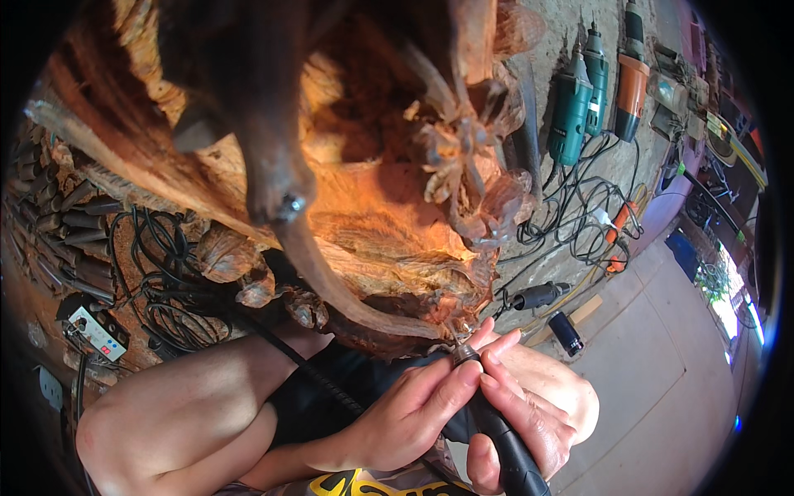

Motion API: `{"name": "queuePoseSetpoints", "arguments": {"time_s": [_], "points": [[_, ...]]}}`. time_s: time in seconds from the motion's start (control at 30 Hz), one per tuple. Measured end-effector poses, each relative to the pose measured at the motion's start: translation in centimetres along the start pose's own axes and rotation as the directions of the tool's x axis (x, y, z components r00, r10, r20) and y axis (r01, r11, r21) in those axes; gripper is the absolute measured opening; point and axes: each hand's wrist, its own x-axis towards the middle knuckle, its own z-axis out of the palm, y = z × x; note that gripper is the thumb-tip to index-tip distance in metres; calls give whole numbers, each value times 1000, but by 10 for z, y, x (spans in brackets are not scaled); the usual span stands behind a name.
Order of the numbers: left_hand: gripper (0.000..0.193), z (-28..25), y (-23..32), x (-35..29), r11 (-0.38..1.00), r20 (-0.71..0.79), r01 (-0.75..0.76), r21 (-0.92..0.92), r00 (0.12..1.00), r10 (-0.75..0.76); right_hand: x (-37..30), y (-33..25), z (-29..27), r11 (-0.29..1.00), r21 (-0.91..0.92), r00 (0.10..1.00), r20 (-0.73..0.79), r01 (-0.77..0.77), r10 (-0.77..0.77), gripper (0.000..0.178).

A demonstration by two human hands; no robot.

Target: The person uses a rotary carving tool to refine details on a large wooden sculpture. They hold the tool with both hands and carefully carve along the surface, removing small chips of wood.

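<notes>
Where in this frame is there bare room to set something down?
The grey tiled floor, right of the right knee and black cylinder, looks widest. Crowded: upper right, with green power tools and tangled cords; left, with black cables and a control box; around the black handpiece near the brown wood.

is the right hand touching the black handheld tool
Touching: the head view shows the right hand against the black handheld tool, its fingers along one side of the body and its thumb on the other.
</notes>
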Motion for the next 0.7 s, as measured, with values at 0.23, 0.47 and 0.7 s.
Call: {"name": "queuePoseSetpoints", "arguments": {"time_s": [0.23, 0.47, 0.7], "points": [[50, 6, -8, 0, 987, -3, 8, -163, 1000, -9, -2, 8, -2, 993, 114, 999, 35, -39, 35, 42], [47, 2, -10, 1, 995, 2, -54, -79, 999, 54, -5, 10, -7, 994, 100, 996, 90, -35, 26, 40], [47, 1, -8, 1, 996, 21, -13, -89, 1000, 15, 6, 11, 6, 979, -52, 978, -61, 198, -201, 43]]}}
